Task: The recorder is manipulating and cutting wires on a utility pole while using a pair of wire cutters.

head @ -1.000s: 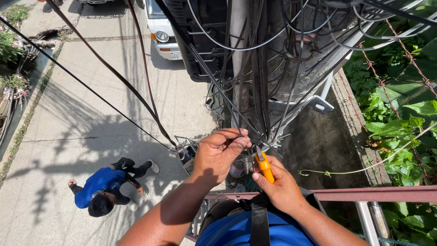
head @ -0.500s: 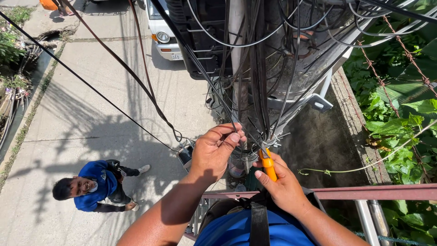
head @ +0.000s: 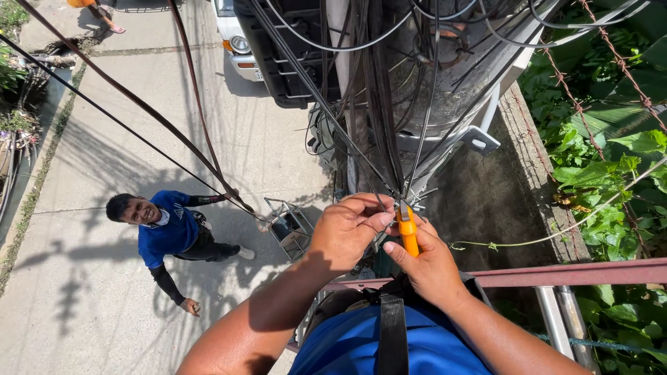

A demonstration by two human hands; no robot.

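Observation:
I look down from high on a utility pole [head: 424, 76] wrapped in many black cables [head: 375, 118]. My left hand [head: 347, 232] pinches a thin black cable between thumb and fingers just below the bundle. My right hand [head: 427, 260] grips an orange-handled cutting tool [head: 408, 232], its tip pointing up at the cable beside my left fingers. Both hands are close together, almost touching. A black strap [head: 391, 333] runs over my blue shirt.
A person in a blue shirt [head: 167, 232] stands on the concrete pavement far below, looking up. A white vehicle [head: 236, 42] is parked near the pole. A reddish metal rail [head: 577, 272] crosses at right, beside green foliage [head: 611, 160]. Long cables [head: 139, 104] slant down left.
The person below has walked right and stood up, now looking up. My hands stay at the cable, the left fingers shifting slightly along it.

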